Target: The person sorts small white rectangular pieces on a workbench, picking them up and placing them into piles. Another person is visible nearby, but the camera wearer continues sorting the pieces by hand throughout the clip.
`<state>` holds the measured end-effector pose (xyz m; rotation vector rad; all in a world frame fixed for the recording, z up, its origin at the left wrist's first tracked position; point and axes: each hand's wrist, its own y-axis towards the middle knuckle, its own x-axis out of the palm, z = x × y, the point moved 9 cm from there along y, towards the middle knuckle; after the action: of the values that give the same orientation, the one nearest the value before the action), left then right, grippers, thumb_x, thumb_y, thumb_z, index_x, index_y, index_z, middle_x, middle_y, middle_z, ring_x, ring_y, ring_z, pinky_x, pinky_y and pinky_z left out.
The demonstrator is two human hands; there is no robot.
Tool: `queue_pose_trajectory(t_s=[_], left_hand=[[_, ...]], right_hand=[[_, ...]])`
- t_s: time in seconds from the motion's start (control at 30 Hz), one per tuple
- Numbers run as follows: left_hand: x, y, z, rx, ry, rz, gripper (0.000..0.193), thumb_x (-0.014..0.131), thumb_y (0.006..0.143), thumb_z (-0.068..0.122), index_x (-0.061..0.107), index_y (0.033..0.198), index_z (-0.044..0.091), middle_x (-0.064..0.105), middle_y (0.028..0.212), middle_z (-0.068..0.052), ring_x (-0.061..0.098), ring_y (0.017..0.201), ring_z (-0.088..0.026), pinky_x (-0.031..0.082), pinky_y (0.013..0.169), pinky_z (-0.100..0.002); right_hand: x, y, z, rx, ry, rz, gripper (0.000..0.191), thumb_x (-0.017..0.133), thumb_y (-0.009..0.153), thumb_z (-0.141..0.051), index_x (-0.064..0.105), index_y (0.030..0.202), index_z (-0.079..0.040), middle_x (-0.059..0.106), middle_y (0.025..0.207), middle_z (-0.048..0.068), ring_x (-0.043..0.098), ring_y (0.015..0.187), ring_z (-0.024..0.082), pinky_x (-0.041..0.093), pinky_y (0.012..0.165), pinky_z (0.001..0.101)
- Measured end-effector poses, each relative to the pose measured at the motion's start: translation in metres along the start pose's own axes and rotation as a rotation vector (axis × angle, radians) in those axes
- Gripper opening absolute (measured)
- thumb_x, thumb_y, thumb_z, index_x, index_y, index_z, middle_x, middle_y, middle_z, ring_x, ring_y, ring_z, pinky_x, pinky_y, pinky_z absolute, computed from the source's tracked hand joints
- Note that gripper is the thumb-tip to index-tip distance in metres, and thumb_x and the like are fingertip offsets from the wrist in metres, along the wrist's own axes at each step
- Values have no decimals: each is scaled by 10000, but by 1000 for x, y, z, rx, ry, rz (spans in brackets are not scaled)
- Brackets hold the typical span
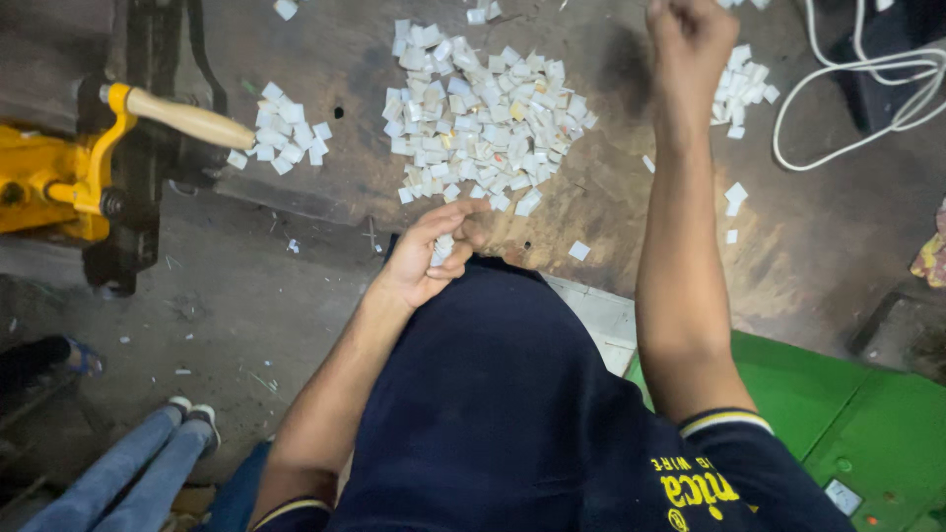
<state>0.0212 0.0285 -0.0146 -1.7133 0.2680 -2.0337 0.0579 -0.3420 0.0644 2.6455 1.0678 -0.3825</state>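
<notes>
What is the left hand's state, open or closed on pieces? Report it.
Closed, loosely: the left hand has its fingers curled around a few small white pieces, beside the big pile.

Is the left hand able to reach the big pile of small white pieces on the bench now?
Probably yes. The left hand, cupping a few pieces, sits right at the near edge of the big pile, with nothing between them.

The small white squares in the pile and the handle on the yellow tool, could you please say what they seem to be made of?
White squares: probably thin card or plastic, matte, flat, with cut edges; too small to settle. Handle: seemingly turned wood, pale tan, smooth with a slight sheen. Yellow tool: looks like painted metal. The left hand cups a few squares.
</notes>
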Motion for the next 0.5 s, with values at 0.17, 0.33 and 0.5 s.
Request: queue_pose_trajectory(t_s=[0.17, 0.33, 0.5], left_hand=[[-8, -9, 0, -29, -58, -5, 276, 509, 972, 108, 592, 1209, -7, 571, 790, -54, 378, 490, -53, 274, 413, -199], [-13, -1, 2, -51, -20, 19, 195, 497, 959, 101, 594, 1097, 3, 511, 732, -28, 371, 502, -59, 263, 430, -216], [-7, 13, 0, -87, 7, 1, 166, 486, 948, 108, 592, 1018, 1, 456, 671, -4, 364, 496, -66, 257, 423, -223]], right_hand=[[-5, -97, 3, 38, -74, -197, 86, 727, 974, -56, 741, 970, 28, 679, 870, -25, 583, 802, 63, 462, 728, 239], [18, -160, -11, 68, -260, -339, 116, 753, 926, -77, 733, 994, 15, 709, 868, 76, 615, 782, 115, 490, 727, 279], [48, -179, -35, -4, -415, -311, 207, 799, 894, -111, 764, 1086, -38, 732, 902, 118, 665, 762, 195, 523, 717, 308]])
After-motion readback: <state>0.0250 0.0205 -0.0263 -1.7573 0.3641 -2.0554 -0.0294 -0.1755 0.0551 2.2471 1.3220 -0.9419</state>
